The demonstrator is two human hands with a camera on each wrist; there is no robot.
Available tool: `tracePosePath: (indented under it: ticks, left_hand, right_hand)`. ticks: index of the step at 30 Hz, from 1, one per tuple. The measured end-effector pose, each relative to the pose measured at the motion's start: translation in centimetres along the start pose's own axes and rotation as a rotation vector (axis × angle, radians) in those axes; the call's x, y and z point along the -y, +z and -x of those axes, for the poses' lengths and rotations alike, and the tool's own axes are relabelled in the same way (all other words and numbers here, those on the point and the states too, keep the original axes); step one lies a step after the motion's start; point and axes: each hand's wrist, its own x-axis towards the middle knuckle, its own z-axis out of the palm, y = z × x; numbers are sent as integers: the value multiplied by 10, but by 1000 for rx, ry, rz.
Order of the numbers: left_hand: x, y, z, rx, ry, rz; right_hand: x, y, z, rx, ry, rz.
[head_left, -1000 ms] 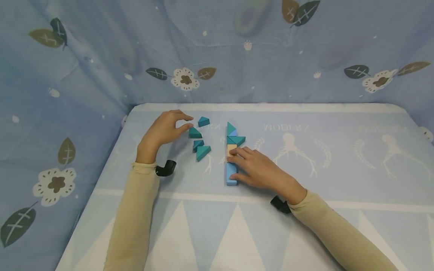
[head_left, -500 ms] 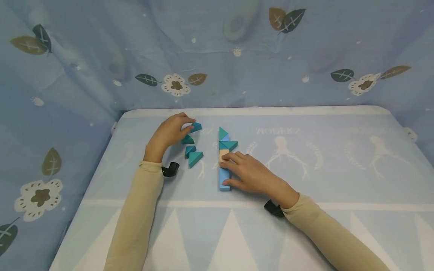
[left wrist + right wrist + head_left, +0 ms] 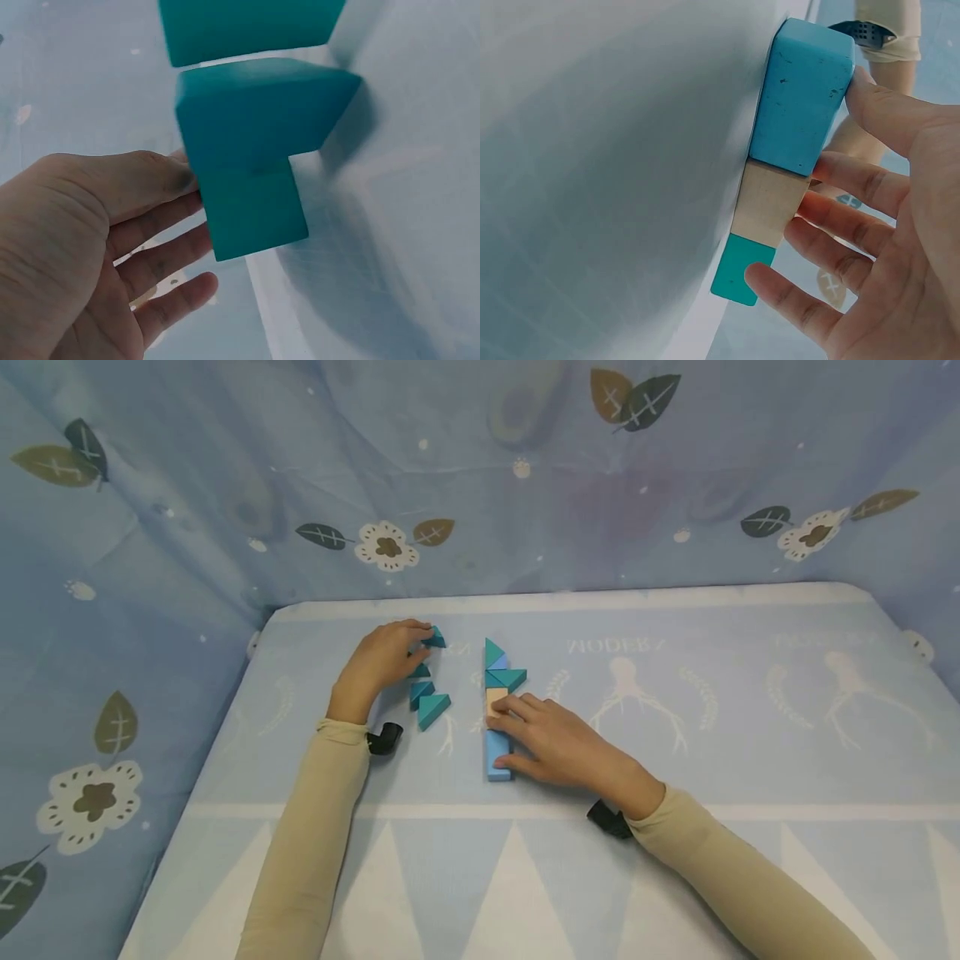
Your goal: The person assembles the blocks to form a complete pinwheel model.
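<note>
My left hand (image 3: 382,656) pinches a teal triangular block (image 3: 437,637) at the far left of the table. Its thumb (image 3: 161,176) lies along the edge of a green face in the left wrist view. Just nearer lie a second teal block (image 3: 420,671), partly behind the thumb, a darker teal one (image 3: 422,693) and a green triangle (image 3: 433,712). My right hand (image 3: 551,739) rests against a row of blocks, thumb on the long blue block (image 3: 799,97), fingers relaxed over the wooden block (image 3: 769,202) and beside a green one (image 3: 739,270).
Beyond the wooden block the row goes on with small teal triangles (image 3: 507,679), a light blue triangle (image 3: 498,663) and a green triangle (image 3: 492,653) at its far end. A patterned blue cloth (image 3: 555,527) hangs behind the table (image 3: 675,860).
My left hand has moved right onto the farthest teal block, which has turned slightly in its grasp. My right hand stays on the row. The head view has shifted a little.
</note>
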Motion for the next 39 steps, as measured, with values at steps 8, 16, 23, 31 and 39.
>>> tracePosePath:
  ticks: [8, 16, 23, 31, 39]
  left_hand:
    - [-3, 4, -4, -6, 14, 32]
    - [-8, 5, -6, 0, 16, 49]
    - [-9, 7, -7, 14, 14, 64]
    - [-15, 8, -9, 9, 84, 72]
    - [-22, 6, -10, 38, 108, 67]
  right_hand:
    - [-1, 0, 0, -7, -11, -7]
    - [-1, -2, -1, 9, -1, -5]
    - [-2, 0, 0, 8, -2, -4]
    - [-1, -2, -1, -4, -3, -15]
    - [-1, -4, -2, 19, 9, -17]
